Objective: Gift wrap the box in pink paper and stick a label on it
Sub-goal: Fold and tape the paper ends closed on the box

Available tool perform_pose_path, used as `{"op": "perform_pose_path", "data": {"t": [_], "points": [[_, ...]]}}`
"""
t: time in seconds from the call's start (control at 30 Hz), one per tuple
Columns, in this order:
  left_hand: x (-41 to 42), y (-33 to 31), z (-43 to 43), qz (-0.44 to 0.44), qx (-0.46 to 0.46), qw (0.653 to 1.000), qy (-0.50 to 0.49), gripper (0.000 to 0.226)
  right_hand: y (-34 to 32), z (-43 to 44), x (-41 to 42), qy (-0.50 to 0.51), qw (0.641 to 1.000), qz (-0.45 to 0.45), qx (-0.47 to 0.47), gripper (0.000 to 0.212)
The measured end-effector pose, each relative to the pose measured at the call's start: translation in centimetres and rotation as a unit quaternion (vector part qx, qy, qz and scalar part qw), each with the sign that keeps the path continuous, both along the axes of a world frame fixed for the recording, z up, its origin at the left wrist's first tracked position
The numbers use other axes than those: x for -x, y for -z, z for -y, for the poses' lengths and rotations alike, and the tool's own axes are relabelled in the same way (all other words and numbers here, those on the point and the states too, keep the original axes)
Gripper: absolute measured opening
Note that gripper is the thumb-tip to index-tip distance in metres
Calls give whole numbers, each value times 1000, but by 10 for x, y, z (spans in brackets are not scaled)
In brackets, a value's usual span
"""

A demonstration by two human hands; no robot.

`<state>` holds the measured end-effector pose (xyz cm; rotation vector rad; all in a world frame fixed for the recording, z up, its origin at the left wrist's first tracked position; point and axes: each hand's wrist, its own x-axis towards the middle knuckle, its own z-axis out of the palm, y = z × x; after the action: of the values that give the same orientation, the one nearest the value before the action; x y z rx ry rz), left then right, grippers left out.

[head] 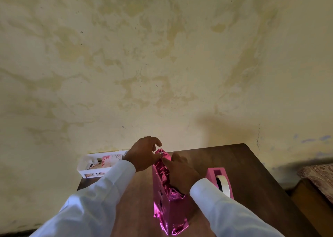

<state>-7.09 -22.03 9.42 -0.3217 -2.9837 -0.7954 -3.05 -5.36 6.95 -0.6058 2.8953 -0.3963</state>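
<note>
The box (162, 206) stands on its narrow edge near the middle of the dark wooden worktop (248, 168), its long side running away from the person. It is covered in shiny pink paper (162, 173), which is crumpled along the top and bunched at both ends. The left hand (144, 153) is at the far end of the box, with its fingers curled and pinching the gathered paper at the top corner. The right hand (180, 173) lies on top of the box just behind it, a straight finger pressing the paper down close to the left hand's pinch. Both arms wear white sleeves (100, 197), which hide part of the worktop on either side.

Just to the right of the box, beside the right wrist, stands a pink tape dispenser (219, 173) holding a roll of tape (223, 183). At the far left corner of the worktop a white basket (84, 166) holds flowered papers, partly hidden by the left wrist. A stained yellow wall (162, 56) rises behind.
</note>
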Motion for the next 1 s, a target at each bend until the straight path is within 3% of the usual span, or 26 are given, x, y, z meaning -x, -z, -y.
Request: {"op": "perform_pose_path", "data": {"t": [0.37, 0.6, 0.77, 1.0], "points": [[-8, 4, -22, -75, 78, 991, -77, 26, 5, 4, 1, 2, 1000, 2, -17, 58], [-7, 1, -5, -114, 40, 988, -97, 22, 4, 2, 1, 5, 1000, -3, -27, 48], [-1, -4, 0, -49, -71, 988, -128, 8, 9, 6, 2, 3, 999, 11, -44, 62], [14, -7, -11, 55, -78, 983, -159, 12, 12, 7, 3, 2, 999, 8, -41, 66]]}}
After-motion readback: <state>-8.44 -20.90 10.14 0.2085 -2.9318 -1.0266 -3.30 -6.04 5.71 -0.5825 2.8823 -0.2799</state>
